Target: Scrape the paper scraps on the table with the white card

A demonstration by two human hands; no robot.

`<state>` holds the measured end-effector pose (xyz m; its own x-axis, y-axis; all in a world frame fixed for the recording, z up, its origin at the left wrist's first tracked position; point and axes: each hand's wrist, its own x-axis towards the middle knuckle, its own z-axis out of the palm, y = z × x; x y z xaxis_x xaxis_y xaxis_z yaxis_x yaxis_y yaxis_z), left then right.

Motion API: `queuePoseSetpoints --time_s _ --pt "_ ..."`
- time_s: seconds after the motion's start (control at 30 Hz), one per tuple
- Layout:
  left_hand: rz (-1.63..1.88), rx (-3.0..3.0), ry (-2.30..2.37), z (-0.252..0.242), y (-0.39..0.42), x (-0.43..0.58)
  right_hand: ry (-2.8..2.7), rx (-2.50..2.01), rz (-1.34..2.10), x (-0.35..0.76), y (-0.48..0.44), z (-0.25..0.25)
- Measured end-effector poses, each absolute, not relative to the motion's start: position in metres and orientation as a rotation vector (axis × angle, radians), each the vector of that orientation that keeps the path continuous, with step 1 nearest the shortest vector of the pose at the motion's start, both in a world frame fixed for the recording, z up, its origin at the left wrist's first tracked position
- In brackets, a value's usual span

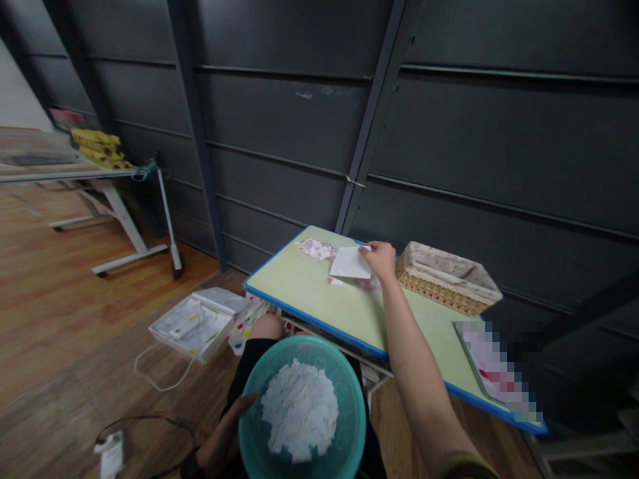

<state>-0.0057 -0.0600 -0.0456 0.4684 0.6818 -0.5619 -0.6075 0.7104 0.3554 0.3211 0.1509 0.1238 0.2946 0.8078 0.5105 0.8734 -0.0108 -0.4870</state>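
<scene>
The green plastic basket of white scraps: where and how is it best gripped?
Probably by its rim, from the left and right sides: the basket is round and open-topped, with scraps piled in its middle. The left hand holds its left side.

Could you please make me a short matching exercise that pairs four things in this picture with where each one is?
Things
1. Teal basket
2. White card
3. Wicker basket
4. White box

Places
A. On the blue-edged table, beside the dark wall
B. Open on the floor
C. Between the fingers of the right hand
D. At the lap, with the left hand at its rim and paper pieces inside

Pairs: 1-D, 2-C, 3-A, 4-B
</scene>
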Motion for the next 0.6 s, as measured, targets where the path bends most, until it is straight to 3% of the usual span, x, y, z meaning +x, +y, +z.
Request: queuePoseSetpoints --time_s 0.6 --pt "0.798 0.118 0.761 -0.050 -0.058 -0.007 -1.569 -1.777 0.088 0.340 0.142 0.135"
